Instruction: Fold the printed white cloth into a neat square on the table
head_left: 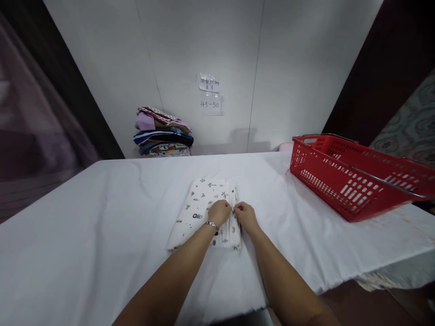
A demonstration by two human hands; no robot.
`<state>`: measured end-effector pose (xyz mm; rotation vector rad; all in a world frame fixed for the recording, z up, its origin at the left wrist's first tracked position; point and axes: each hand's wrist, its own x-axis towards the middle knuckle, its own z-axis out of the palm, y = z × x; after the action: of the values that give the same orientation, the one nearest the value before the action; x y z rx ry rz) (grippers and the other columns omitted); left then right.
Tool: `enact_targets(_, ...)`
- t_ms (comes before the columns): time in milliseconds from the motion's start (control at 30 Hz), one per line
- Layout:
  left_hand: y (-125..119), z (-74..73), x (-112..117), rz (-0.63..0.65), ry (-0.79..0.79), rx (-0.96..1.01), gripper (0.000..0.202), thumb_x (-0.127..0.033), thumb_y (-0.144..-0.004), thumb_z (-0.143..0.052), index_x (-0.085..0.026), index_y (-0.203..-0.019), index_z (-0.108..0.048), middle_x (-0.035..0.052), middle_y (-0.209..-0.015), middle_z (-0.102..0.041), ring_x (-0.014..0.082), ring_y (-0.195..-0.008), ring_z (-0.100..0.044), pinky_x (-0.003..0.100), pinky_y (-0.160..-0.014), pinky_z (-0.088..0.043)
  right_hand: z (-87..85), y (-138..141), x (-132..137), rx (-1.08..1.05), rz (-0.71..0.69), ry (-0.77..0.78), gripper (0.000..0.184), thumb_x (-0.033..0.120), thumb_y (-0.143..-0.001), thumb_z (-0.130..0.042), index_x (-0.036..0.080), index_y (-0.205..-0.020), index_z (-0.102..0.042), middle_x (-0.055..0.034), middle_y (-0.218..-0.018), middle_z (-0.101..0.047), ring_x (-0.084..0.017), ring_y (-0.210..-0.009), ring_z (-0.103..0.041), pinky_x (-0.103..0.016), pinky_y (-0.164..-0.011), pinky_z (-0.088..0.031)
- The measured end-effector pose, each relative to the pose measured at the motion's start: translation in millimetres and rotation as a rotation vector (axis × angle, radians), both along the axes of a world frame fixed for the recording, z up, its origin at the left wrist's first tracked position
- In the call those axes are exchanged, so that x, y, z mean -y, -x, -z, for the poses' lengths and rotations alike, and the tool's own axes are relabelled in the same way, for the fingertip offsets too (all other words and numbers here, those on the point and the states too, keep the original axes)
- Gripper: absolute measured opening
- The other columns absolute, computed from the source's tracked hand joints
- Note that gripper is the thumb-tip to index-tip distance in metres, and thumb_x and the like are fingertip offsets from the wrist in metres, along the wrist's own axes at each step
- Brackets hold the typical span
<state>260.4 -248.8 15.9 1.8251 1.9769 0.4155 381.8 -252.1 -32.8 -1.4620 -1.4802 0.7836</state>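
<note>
A white folded cloth (194, 206), printed with small plants, animals and dots, lies flat on the white-covered table (129, 253). Along its right side runs a strip of narrow lengthwise folds. My left hand (219, 213), with a silver band at the wrist, rests over the cloth, its fingertips pinched on that strip. From the right, my right hand (245, 215) pinches the same strip at its outer edge. The fingertips of both hands nearly meet. Whatever small part sits between them is too small to make out.
A red perforated basket (322, 181) with metal handles stands at the table's right. Behind the far edge, a pile of folded cloths (163, 133) rises against the white wall. Two paper signs (210, 104) hang there, the lower reading 45-50. A curtain (37, 122) hangs at left.
</note>
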Motion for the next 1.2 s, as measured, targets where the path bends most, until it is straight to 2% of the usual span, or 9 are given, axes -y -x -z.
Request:
enact_targets(267, 0.6, -3.4, -5.1, 0.027, 0.011, 0.021, 0.026, -0.038, -0.075, -0.050, -0.019, -0.077, -0.067, 0.0048, -0.081, -0.069, 0.0169, -0.074, -0.060, 0.024, -0.059, -0.037, 2.1, -0.2, -1.0, -0.083, -0.022, -0.034, 0.015, 0.027, -0.067, -0.048, 0.017, -0.062, -0.058, 0.0021, -0.057, -0.058, -0.012, -0.056, -0.051, -0.022, -0.054, -0.038)
enact_targets(467, -1.9, -5.2, -10.5, 0.045, 0.022, 0.006, 0.018, -0.022, -0.070, -0.051, -0.015, -0.072, -0.067, 0.0081, -0.077, -0.068, 0.0178, -0.074, -0.060, 0.024, -0.060, -0.037, 4.8, -1.1, -2.4, -0.107, -0.031, -0.028, 0.014, 0.027, -0.067, -0.049, 0.018, -0.061, -0.058, 0.0023, -0.057, -0.058, -0.012, -0.056, -0.051, -0.022, -0.055, -0.038)
enact_targets(667, -0.3, -6.8, -12.7, 0.084, 0.031, 0.066, 0.019, -0.020, -0.072, -0.047, -0.014, -0.068, -0.065, 0.0046, -0.070, -0.067, 0.0134, -0.067, -0.057, 0.021, -0.056, -0.037, 3.6, -1.3, -3.2, -0.117, -0.041, -0.036, 0.013, 0.024, -0.065, -0.048, 0.018, -0.062, -0.058, 0.0019, -0.058, -0.059, -0.013, -0.058, -0.053, -0.022, -0.056, -0.039)
enact_targets(833, -1.2, -6.1, -14.1, 0.081, 0.037, 0.096, 0.025, -0.032, -0.075, -0.049, -0.014, -0.070, -0.065, 0.0030, -0.066, -0.065, 0.0123, -0.064, -0.056, 0.020, -0.055, -0.036, 4.7, -0.8, -4.2, -0.133, -0.051, -0.026, 0.014, 0.025, -0.065, -0.047, 0.018, -0.061, -0.058, 0.0026, -0.057, -0.058, -0.013, -0.056, -0.051, -0.022, -0.055, -0.038)
enact_targets(933, -2.5, -5.9, -16.1, 0.086, 0.043, 0.085, 0.031, -0.039, -0.075, -0.049, -0.014, -0.063, -0.063, 0.0033, -0.056, -0.060, 0.0134, -0.059, -0.055, 0.022, -0.054, -0.035, 5.5, -2.1, -5.1, -0.159, -0.064, -0.015, 0.015, 0.028, -0.066, -0.048, 0.018, -0.060, -0.058, 0.0033, -0.054, -0.056, -0.012, -0.054, -0.049, -0.022, -0.053, -0.037)
enact_targets(1033, -2.7, -5.1, -17.5, 0.095, 0.041, 0.076, 0.028, -0.035, -0.073, -0.051, -0.015, -0.056, -0.060, 0.0034, -0.050, -0.058, 0.0136, -0.056, -0.055, 0.023, -0.052, -0.034, 5.2, -4.3, -5.9, -0.188, -0.033, -0.011, 0.018, 0.031, -0.067, -0.050, 0.018, -0.062, -0.060, 0.0022, -0.056, -0.058, -0.013, -0.057, -0.051, -0.023, -0.056, -0.039)
enact_targets(1200, -0.5, -0.9, -17.1, 0.077, 0.028, 0.079, 0.020, -0.025, -0.072, -0.049, -0.015, -0.064, -0.064, 0.0039, -0.058, -0.063, 0.0132, -0.061, -0.057, 0.022, -0.054, -0.035, 1.2, -4.9, -3.8, -0.104, 0.021, -0.010, 0.018, 0.031, -0.069, -0.050, 0.018, -0.066, -0.062, 0.0007, -0.062, -0.062, -0.014, -0.061, -0.055, -0.024, -0.060, -0.041)
